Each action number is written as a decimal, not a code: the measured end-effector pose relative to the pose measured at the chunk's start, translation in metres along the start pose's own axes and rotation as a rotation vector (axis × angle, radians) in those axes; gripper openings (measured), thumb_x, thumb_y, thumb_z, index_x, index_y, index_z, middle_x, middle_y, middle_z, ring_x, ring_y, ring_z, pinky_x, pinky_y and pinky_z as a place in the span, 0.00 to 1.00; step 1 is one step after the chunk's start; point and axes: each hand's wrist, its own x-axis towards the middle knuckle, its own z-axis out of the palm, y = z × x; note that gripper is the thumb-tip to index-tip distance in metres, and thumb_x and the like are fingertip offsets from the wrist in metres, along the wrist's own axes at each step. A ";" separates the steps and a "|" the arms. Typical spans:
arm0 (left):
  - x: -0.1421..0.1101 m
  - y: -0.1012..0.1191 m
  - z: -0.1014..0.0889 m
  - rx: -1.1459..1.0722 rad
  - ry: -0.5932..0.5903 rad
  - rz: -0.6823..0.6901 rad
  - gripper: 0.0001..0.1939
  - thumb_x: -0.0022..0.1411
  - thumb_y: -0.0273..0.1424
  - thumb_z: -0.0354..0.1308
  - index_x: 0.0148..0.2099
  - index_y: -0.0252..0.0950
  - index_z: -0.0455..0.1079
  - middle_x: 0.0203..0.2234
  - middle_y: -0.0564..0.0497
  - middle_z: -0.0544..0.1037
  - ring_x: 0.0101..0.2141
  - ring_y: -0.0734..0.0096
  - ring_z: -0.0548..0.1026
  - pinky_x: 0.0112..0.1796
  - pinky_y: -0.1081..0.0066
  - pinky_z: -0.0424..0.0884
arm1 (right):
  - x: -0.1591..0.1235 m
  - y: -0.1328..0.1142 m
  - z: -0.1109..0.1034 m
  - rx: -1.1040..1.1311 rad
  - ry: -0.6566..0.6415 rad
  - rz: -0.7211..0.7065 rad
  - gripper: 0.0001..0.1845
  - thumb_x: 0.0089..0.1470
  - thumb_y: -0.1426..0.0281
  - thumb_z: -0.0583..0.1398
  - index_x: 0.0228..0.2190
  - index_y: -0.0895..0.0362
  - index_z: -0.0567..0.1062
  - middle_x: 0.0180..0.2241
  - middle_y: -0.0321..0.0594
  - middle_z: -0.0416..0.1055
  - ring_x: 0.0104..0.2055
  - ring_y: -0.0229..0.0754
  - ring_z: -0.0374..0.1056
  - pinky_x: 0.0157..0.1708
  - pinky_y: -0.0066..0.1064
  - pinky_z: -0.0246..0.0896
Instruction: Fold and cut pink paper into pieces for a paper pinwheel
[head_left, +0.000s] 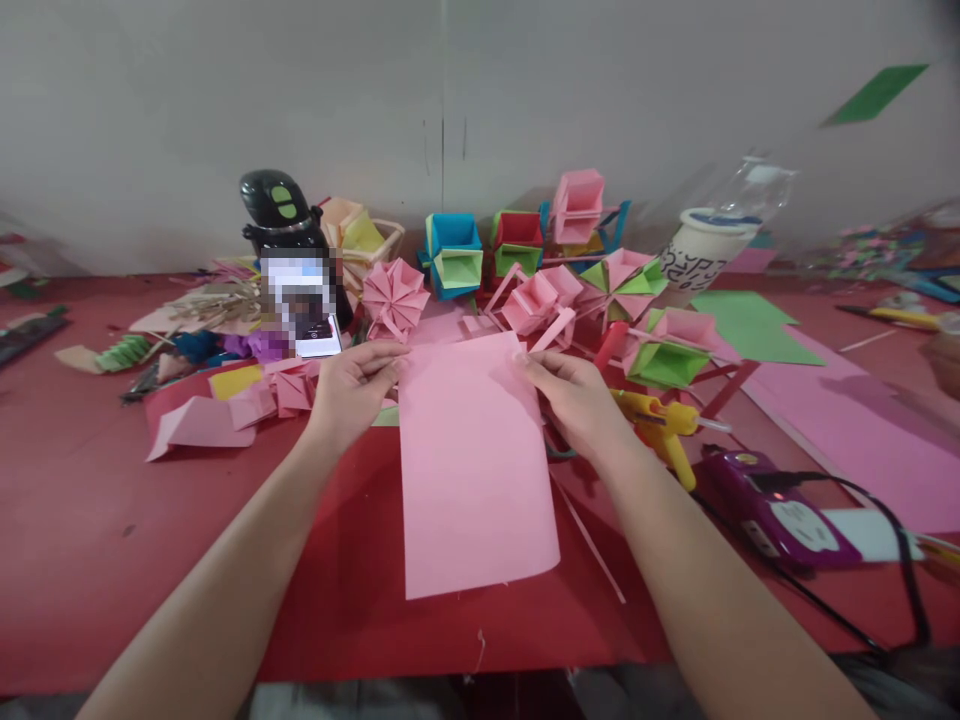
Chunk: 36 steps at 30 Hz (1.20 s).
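Note:
A plain pink sheet of paper [476, 470] hangs between my two hands over the red table, its near right corner curling a little. My left hand [360, 385] pinches the sheet's far left corner between thumb and fingers. At the far right corner, my right hand [566, 390] grips it the same way. Just beyond the sheet stand folded paper pieces, among them a pink pleated rosette [395, 297] and a pink paper box [531, 303]. A yellow glue gun [664, 420] lies right of my right hand, partly hidden by that arm.
A phone [319, 330] leans on a black figure [285, 210] at back left. Paper scraps [202, 425] lie left. On the right are a purple power strip [780, 510] with a black cable, a patterned cup [701, 250] and pink sheets [862, 420]. A wall closes the back.

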 end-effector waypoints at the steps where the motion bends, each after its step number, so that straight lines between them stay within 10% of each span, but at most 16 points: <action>1: 0.000 0.000 0.000 0.001 -0.005 0.000 0.14 0.54 0.35 0.68 0.41 0.33 0.79 0.28 0.48 0.83 0.23 0.72 0.76 0.26 0.73 0.76 | -0.001 -0.001 0.001 -0.003 -0.002 0.004 0.16 0.49 0.55 0.68 0.27 0.55 0.79 0.26 0.36 0.74 0.29 0.40 0.69 0.34 0.33 0.64; 36: -0.008 0.002 0.011 -0.096 -0.059 -0.006 0.15 0.54 0.34 0.69 0.42 0.32 0.79 0.28 0.48 0.82 0.24 0.75 0.75 0.25 0.75 0.76 | 0.002 -0.004 0.004 0.031 0.295 -0.164 0.13 0.45 0.58 0.71 0.29 0.55 0.83 0.27 0.36 0.77 0.28 0.38 0.70 0.30 0.30 0.64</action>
